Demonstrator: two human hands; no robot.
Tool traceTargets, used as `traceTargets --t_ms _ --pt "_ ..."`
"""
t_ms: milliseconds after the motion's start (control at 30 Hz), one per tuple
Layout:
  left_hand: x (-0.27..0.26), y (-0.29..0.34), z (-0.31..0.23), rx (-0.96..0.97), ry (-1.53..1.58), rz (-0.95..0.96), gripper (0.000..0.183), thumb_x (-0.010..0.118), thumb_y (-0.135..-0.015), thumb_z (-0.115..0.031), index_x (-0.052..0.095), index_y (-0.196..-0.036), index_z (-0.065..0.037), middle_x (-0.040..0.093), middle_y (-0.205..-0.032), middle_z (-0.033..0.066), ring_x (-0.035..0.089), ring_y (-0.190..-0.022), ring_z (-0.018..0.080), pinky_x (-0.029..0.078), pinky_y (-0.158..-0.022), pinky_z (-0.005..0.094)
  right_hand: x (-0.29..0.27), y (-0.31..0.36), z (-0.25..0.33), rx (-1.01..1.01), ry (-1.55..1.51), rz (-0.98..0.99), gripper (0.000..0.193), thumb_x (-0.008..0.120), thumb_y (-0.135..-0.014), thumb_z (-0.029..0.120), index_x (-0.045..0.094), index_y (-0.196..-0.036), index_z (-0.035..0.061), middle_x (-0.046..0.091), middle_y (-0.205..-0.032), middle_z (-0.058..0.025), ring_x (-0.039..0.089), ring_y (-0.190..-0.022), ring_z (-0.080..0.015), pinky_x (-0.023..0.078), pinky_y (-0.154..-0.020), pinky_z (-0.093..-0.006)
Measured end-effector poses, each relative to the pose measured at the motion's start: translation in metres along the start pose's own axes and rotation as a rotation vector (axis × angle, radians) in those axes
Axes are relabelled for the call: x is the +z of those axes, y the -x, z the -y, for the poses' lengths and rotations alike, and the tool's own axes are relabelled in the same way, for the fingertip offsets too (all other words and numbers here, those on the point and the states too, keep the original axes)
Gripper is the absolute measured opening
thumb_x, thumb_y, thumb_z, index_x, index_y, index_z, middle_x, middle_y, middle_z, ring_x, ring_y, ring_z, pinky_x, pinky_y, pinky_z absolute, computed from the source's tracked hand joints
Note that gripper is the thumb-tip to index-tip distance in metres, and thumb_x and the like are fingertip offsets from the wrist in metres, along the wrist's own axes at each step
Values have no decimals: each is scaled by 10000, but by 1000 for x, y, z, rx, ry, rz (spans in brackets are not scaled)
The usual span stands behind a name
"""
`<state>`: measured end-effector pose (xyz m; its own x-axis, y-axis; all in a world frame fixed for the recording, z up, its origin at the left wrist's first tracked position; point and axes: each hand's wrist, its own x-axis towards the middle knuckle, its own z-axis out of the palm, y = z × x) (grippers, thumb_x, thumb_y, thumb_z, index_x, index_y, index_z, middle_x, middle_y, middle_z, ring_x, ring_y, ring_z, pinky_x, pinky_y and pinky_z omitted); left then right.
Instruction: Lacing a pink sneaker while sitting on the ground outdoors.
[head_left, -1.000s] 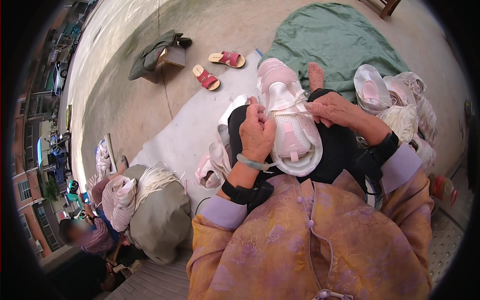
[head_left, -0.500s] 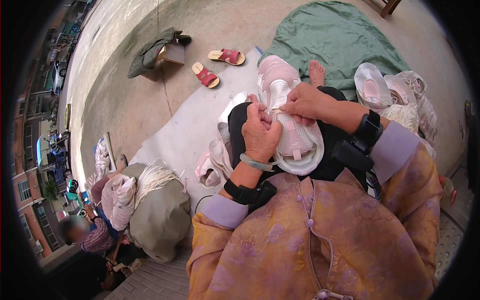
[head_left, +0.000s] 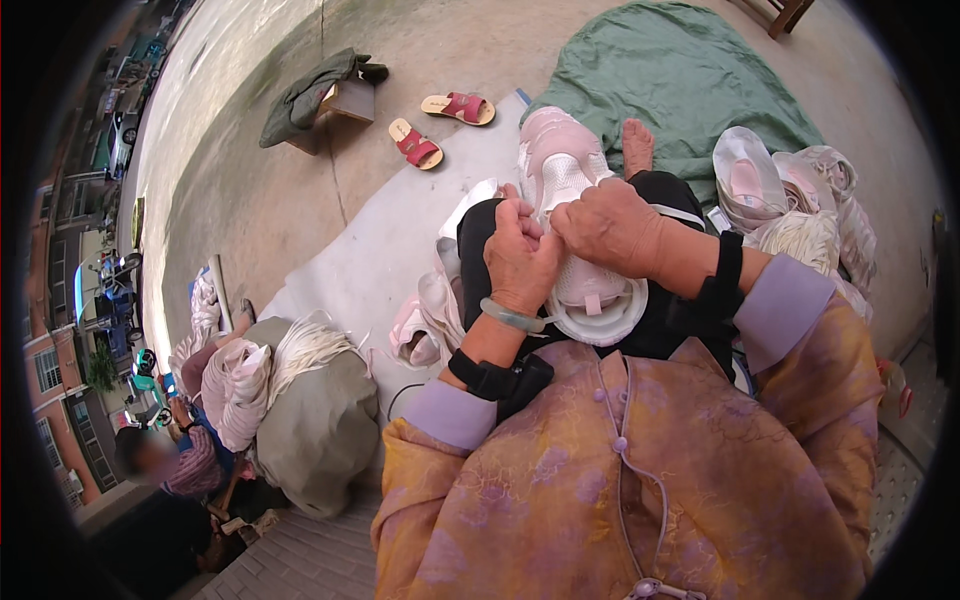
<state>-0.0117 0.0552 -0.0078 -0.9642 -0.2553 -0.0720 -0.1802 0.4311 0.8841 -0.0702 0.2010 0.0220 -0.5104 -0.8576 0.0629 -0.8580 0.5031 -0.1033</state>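
as hands [head_left: 612,230] touch shoe [head_left: 560,135], long axis points forward

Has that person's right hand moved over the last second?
Yes. Judged against the pink-and-white sneaker on the lap, the right hand has moved left, from the sneaker's right edge to over its middle, close beside the left hand.

A person's left hand [head_left: 522,265] and right hand [head_left: 612,230] curl close together over a pink-and-white sneaker [head_left: 568,176] laid across black trousers [head_left: 672,190]; farther off, red-strapped slippers [head_left: 415,148] rest at left, a rumpled green cloth [head_left: 665,90] at right.
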Motion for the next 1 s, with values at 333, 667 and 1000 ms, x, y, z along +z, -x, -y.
traceTargets --t_ms 333,667,1000 --pt "-4 3 1 60 -37 16 284 635 -718 -43 484 -953 8 551 -646 23 493 -553 61 424 -521 205 -14 43 -3 -20 -152 -198 137 574 -720 184 503 -741 69 533 -573 -72 595 -584 -216 441 -500 -361" --pt "13 -28 -19 258 -370 53 595 719 -668 -252 418 -1129 -26 492 -1078 179 443 -1028 361 355 -880 447 10 44 -15 332 -446 -187 734 667 -704 391 366 -1214 -42 556 -973 -211 598 -832 -351 472 -674 -421" --pt "18 -35 -3 258 -148 208 763 732 -652 -215 331 -1259 14 446 -1198 211 435 -1134 347 337 -981 403 6 39 -11 433 -480 -91 319 558 -698 118 454 -962 -29 556 -829 -224 580 -778 -394 467 -688 -451"
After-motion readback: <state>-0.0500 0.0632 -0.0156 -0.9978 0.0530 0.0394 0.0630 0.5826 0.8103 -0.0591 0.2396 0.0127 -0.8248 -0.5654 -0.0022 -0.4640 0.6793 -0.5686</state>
